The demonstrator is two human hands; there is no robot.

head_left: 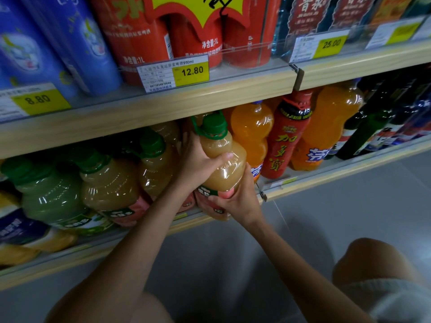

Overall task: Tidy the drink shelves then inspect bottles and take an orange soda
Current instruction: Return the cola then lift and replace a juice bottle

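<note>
A juice bottle [221, 159] with a green cap and pale amber contents is gripped by both hands at the front edge of the lower shelf [326, 183]. The left hand [198, 159] is wrapped around its upper body, thumb across the front, and the right hand [235, 199] is closed under its labelled base, so most of its pink and green label is covered and cannot be read. Just right of it, an orange soda [251, 129] with a blue cap is stood on the same shelf, only part of a white character on blue being visible on its label. Beside that, a red bottle [286, 141] is marked with yellow characters "加多寶", and a second orange bottle [326, 122] follows. Dark bottles at the right end are blurred. To the left, more green-capped juice bottles [109, 183] are lined up, their labels too smeared to read. On the upper shelf's front edge, yellow price tags [191, 72] are shown: "8.80", "12.80" with "950ml", and "25.00". Red cans [137, 38] above are printed "1L"; their tops are cut off by the frame.
</note>
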